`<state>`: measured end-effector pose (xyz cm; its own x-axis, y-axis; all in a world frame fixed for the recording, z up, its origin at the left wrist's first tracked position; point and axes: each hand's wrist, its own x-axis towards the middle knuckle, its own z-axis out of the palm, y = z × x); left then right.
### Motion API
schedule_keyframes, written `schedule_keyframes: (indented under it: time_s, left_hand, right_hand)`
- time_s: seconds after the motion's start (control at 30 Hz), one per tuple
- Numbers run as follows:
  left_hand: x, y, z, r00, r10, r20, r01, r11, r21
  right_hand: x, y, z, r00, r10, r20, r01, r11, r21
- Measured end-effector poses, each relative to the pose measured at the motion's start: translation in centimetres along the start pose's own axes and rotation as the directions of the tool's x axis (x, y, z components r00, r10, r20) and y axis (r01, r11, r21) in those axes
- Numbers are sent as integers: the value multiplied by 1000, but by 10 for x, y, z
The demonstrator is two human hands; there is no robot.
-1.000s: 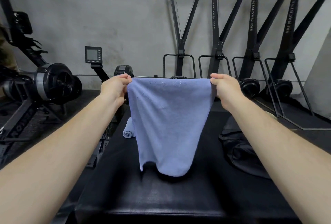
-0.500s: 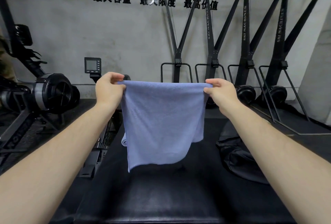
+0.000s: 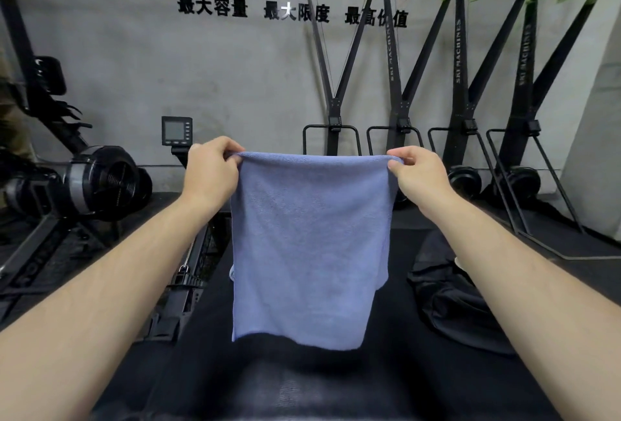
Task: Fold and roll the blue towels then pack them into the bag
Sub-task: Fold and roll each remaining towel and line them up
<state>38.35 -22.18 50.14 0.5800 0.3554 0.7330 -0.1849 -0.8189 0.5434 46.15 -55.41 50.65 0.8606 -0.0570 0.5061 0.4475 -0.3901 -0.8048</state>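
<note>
The towel (image 3: 311, 245) hung in the air above the black bench (image 3: 302, 387), stretched by its top corners. The left hand (image 3: 210, 173) pinched the left corner, the right hand (image 3: 420, 175) the right. A sliver of another pale-blue towel (image 3: 231, 273) peeked out behind its left edge. The black bag (image 3: 450, 306) lay crumpled on the bench at right; its contents could not be seen.

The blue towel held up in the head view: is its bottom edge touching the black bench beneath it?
Cannot tell. In the head view the blue towel hangs from both hands, its hem overlapping the black bench with no gap or contact plainly shown.
</note>
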Motion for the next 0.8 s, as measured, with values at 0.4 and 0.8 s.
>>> schedule_keyframes:
  time_s: [0.4,0.8]
  left_hand:
    - [20,-22,56,977,-158,140,169,983,-69]
    - [-110,-59,65,947,-224,231,281,925,-255]
  right_hand:
    - [51,59,40,997,67,27,-59,970,-237]
    - [-71,130,13,997,37,70,-31,997,-77]
